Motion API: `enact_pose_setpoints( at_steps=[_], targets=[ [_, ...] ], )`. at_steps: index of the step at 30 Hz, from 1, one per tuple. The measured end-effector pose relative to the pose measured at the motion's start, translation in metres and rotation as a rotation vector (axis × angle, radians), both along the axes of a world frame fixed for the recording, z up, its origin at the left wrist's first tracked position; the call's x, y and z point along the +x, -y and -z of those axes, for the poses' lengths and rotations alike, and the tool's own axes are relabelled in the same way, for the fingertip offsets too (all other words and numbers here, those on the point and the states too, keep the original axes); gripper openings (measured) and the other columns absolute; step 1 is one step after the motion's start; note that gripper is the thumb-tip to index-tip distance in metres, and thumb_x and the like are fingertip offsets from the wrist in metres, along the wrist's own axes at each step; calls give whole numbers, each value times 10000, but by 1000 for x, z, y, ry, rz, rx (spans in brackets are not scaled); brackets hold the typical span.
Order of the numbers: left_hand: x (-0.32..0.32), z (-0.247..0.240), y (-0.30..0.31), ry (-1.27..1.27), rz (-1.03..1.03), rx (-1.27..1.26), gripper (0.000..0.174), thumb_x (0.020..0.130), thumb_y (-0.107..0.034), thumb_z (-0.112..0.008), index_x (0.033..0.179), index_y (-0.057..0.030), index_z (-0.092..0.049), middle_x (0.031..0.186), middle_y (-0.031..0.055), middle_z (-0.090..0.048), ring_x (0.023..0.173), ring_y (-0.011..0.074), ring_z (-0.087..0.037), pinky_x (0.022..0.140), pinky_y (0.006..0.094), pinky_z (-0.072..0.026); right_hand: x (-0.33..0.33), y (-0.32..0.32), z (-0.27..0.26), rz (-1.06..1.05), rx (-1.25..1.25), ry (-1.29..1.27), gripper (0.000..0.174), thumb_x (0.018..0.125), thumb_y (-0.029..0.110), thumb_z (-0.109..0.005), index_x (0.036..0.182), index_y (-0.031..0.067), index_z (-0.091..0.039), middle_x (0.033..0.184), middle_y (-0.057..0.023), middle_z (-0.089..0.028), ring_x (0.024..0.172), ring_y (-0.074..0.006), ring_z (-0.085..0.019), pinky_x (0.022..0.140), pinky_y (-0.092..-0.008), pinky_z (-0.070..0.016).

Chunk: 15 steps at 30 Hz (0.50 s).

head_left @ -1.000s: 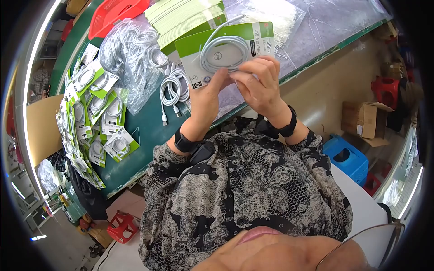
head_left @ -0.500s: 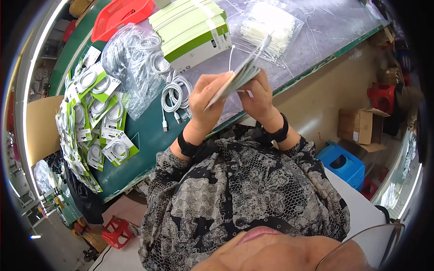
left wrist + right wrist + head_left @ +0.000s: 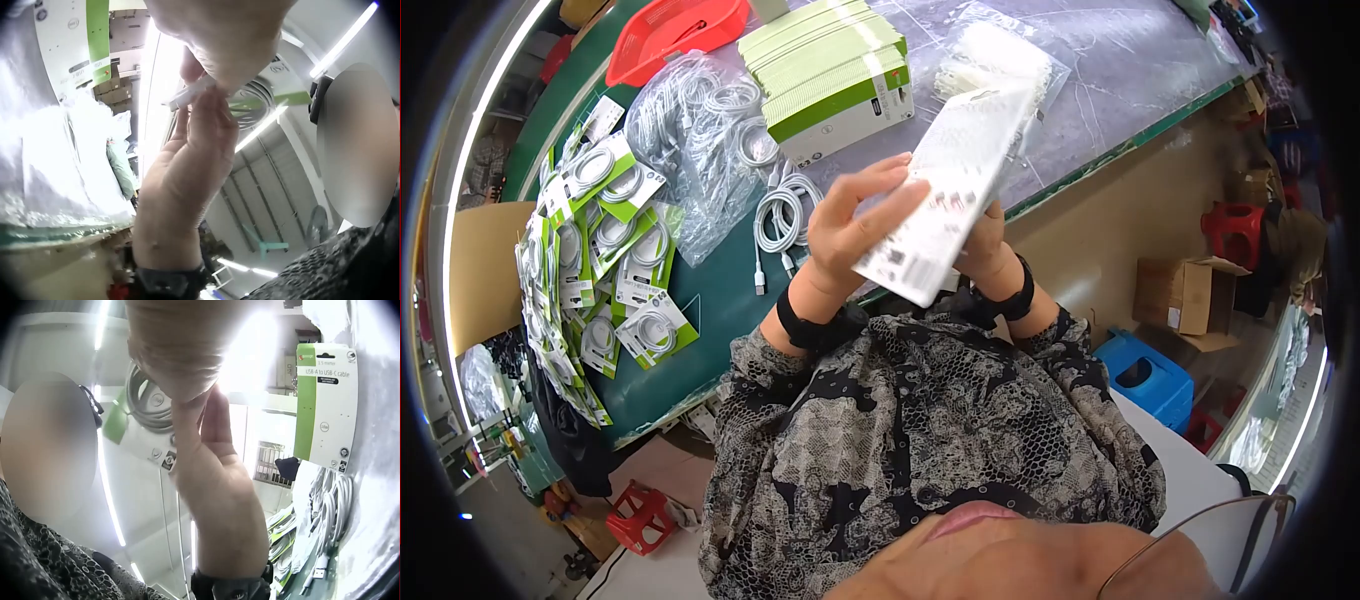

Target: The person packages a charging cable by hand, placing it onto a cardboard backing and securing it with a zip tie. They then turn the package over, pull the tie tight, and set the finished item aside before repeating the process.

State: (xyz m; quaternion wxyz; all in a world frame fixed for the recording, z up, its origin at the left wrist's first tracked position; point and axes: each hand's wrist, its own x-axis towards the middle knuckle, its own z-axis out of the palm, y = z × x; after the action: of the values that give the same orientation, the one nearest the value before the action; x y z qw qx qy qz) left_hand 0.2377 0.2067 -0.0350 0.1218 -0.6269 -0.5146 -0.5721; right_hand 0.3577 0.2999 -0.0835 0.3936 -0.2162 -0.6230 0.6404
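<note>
A cable card is held over the table's near edge, its white printed back facing up in the head view. My left hand grips its left edge, fingers lying across the back. My right hand holds the card's other side and is partly hidden beneath it. Against the card's front, a coiled grey-white cable shows in the right wrist view. In the left wrist view, a small white piece sticks out at the right hand's fingertips.
A stack of green-and-white cards stands behind the hands, beside a bag of white cable ties. Leftward lie loose coiled cables, bagged cables, a red basket and a pile of carded cables.
The card has turned over from its cable-bearing front to its white back. Both hands have shifted their hold, and the left fingers now lie over the back.
</note>
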Motion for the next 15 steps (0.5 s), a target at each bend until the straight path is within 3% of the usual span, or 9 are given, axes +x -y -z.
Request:
enact_pose_setpoints(
  at_steps=[1,4,5,7,8,9,12,13,15],
  targets=[
    [0,5,-2,154,-73,-54,320,714,-19,-737,1025,-36,-663,947,114,-609,897,270,-663,799,337,-553,-2,-3,-6,-4,4,3,231,705,-37,-651,922,42,-668,1032,-123,-602,940,-321,-565,808,-426,-471],
    [0,8,-12,458,-224,-153,260,743,6,-708,996,-12,-652,909,118,-611,874,251,-663,791,338,-555,-20,-19,-50,299,1094,-49,173,709,-25,-667,859,60,-670,1021,-93,-602,921,-287,-562,801,-416,-465],
    [3,2,-20,766,-124,-66,232,756,15,-692,983,-4,-646,896,120,-611,867,243,-662,781,340,-556,-22,-21,-48,294,1096,-54,173,709,-25,-667,859,60,-670,1021,-93,-602,921,-287,-562,801,-416,-465],
    [6,-8,-32,1370,104,123,178,783,33,-658,958,12,-634,869,122,-612,853,228,-659,761,342,-557,-26,-23,-36,233,953,51,222,752,-28,-678,956,56,-646,1049,-91,-589,963,-218,-546,835,-372,-452],
    [5,-5,-33,1369,104,126,178,783,33,-658,958,12,-634,869,122,-612,853,228,-659,761,342,-557,-27,-24,-29,204,881,103,250,774,-29,-684,1004,53,-634,1064,-90,-582,983,-184,-538,852,-350,-446],
    [4,2,-34,1261,40,107,196,777,33,-662,971,10,-638,877,120,-612,858,235,-659,763,344,-556,-29,-22,-22,205,883,101,250,774,-29,-684,1004,53,-634,1064,-90,-582,983,-184,-538,852,-350,-446],
    [-1,11,-36,1043,-77,78,234,765,33,-669,996,4,-645,894,115,-612,868,250,-659,768,347,-555,-38,-10,-8,19,211,-89,268,853,55,-636,1116,72,-584,1094,-82,-565,1065,-183,-526,881,-358,-457],
    [-5,8,-33,780,-88,86,266,750,26,-683,1011,-4,-648,901,115,-608,876,262,-658,778,346,-552,-37,-8,-12,21,215,-90,268,853,55,-636,1116,72,-584,1094,-82,-565,1065,-183,-526,881,-358,-457],
    [-12,3,-27,253,-109,100,331,718,13,-710,1043,-19,-654,917,115,-601,893,287,-655,798,345,-548,-32,0,-28,-275,-609,-406,213,879,87,-603,1090,69,-576,1052,-58,-579,1001,-170,-554,833,-332,-477]
  ],
)
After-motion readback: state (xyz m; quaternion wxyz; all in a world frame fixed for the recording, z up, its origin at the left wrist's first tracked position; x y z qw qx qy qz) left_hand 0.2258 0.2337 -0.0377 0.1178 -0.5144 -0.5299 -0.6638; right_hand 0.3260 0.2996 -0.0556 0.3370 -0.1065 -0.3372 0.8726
